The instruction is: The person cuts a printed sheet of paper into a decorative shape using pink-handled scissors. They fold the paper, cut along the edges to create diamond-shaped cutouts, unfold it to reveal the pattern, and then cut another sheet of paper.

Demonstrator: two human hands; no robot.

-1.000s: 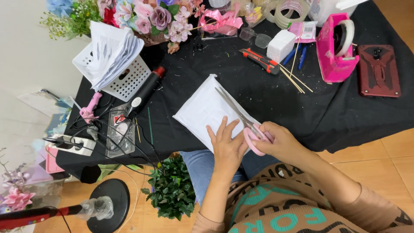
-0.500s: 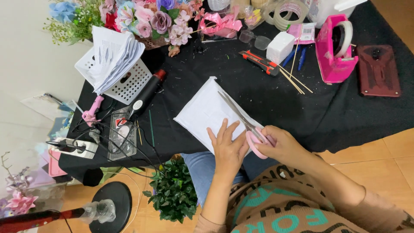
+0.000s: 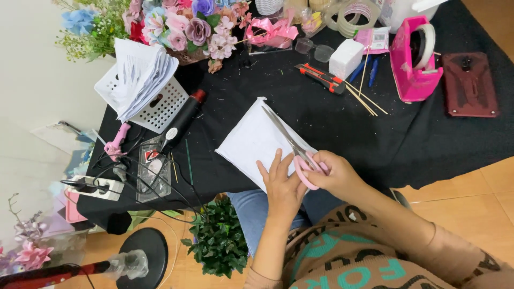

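Right hand is clamped on the pink handles of scissors, whose blades lie across a white sheet of paper pointing toward 11 o'clock. Left hand, fingers spread apart, presses flat on the paper's near edge, just at 9 o'clock of the right hand. Paper rests on the black-covered bench. At 1 o'clock sits a pink tape dispenser; at 10 o'clock, a white basket.

I see my left hand and right hand bare, without rings or gloves. I wear a tan sweater with large teal and black lettering, sleeves pushed up, and blue jeans.
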